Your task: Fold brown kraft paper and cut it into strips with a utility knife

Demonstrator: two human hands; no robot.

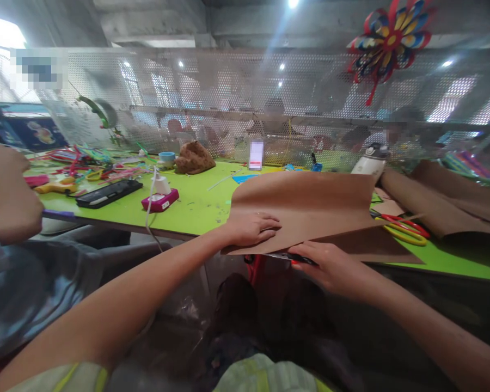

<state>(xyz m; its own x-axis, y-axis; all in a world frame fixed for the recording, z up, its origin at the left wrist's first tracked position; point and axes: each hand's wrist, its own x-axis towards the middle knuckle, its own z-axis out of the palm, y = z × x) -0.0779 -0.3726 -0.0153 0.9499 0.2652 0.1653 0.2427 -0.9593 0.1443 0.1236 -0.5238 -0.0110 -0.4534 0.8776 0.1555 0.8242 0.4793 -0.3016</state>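
A large sheet of brown kraft paper (302, 201) lies folded over at the table's front edge, its upper layer bowed up. My left hand (253, 227) rests flat on this paper, fingers stretched out to the right. Just below and to the right, my right hand (326, 264) is closed round a knife (304, 259) with a black handle. Its thin metal blade points left along the paper's lower edge, partly under the sheet. Scissors (406, 228) with red and yellow handles lie right of the paper, their blades partly hidden.
More brown paper (453, 201) lies curled at the right, near a white bottle (369, 160). Leftward on the green table (191, 204) are a pink power socket (160, 200) with a cable, a black case (109, 193) and coloured strips. Another person's arm (10, 190) is at far left.
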